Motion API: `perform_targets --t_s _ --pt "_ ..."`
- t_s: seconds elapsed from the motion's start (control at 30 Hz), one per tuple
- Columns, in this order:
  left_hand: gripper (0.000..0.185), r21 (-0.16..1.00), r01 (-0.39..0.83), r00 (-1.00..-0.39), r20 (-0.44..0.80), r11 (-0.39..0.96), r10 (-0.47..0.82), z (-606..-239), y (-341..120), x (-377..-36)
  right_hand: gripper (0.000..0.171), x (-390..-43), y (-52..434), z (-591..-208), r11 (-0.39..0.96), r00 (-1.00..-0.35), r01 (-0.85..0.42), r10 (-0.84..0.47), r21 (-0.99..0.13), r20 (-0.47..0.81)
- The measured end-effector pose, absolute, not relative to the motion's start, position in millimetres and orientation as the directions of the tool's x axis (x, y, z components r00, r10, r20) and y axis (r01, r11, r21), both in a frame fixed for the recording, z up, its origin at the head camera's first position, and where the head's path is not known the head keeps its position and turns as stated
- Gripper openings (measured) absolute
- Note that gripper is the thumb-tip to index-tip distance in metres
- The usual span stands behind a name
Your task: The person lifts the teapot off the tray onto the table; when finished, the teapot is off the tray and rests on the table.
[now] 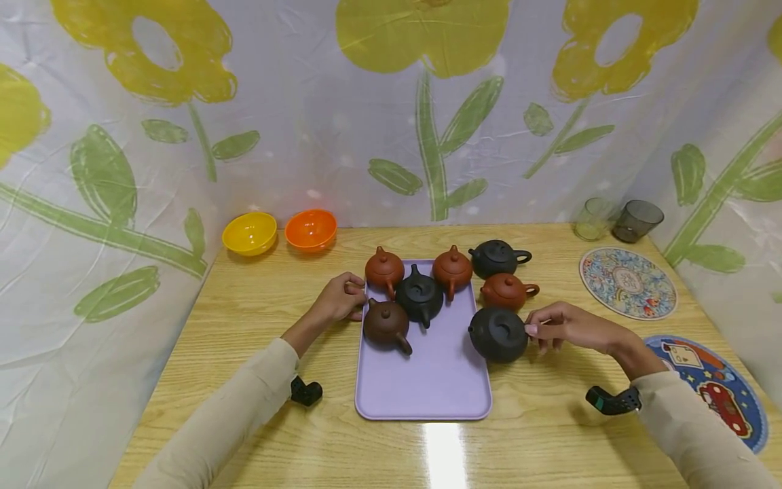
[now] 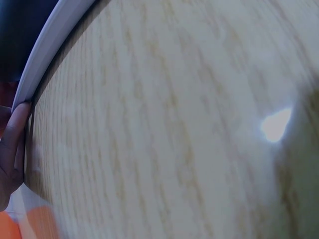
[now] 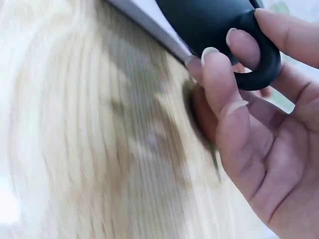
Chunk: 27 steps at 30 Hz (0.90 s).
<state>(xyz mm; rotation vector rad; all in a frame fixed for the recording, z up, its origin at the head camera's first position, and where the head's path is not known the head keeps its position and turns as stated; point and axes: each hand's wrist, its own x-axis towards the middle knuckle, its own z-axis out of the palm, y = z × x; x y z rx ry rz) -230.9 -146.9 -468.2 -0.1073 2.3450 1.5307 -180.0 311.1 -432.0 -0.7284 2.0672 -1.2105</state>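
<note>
Sitting far left at the back of the tabletop (image 1: 256,407) are a yellow bowl (image 1: 249,233) and an orange bowl (image 1: 311,229), side by side. Next comes your left hand (image 1: 338,299). Its fingers are curled and touch the left edge of the purple tray (image 1: 427,380), just beside the dark brown teapot (image 1: 386,324); you hold nothing in it that can be seen. On the tray sit more teapots: a red one (image 1: 384,269), a black one (image 1: 419,297) and another red one (image 1: 453,269). A black teapot (image 1: 497,257) and a small red teapot (image 1: 508,290) stand at the tray's right side. Below them is the big black teapot (image 1: 497,334), on the tray's right edge. Your right hand (image 1: 565,326) pinches its ring handle (image 3: 259,59) with finger and thumb. Far right are a round patterned mat (image 1: 627,282), two glass cups (image 1: 617,220) and a blue picture mat (image 1: 717,390).
</note>
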Motion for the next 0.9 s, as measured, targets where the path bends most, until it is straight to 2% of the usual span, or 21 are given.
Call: perform_targets --t_s 0.27,0.57,0.9 --pt "0.031 0.876 -0.238 -0.942 -0.313 0.420 0.120 -469.5 -147.3 -231.1 0.028 -188.5 334.0 -438.9 0.475 -0.649 -0.104 -0.699 -0.874 -0.302" --pt "0.032 0.877 -0.240 -0.942 -0.314 0.417 0.118 -471.7 -147.9 -232.4 0.027 -191.6 341.3 -442.3 0.469 -0.618 -0.079 -0.715 -0.880 -0.326" --pt "0.030 0.880 -0.238 -0.941 -0.313 0.411 0.126 -471.3 -148.9 -233.3 0.030 -190.0 339.3 -438.8 0.547 -0.642 -0.010 -0.645 -0.837 -0.414"
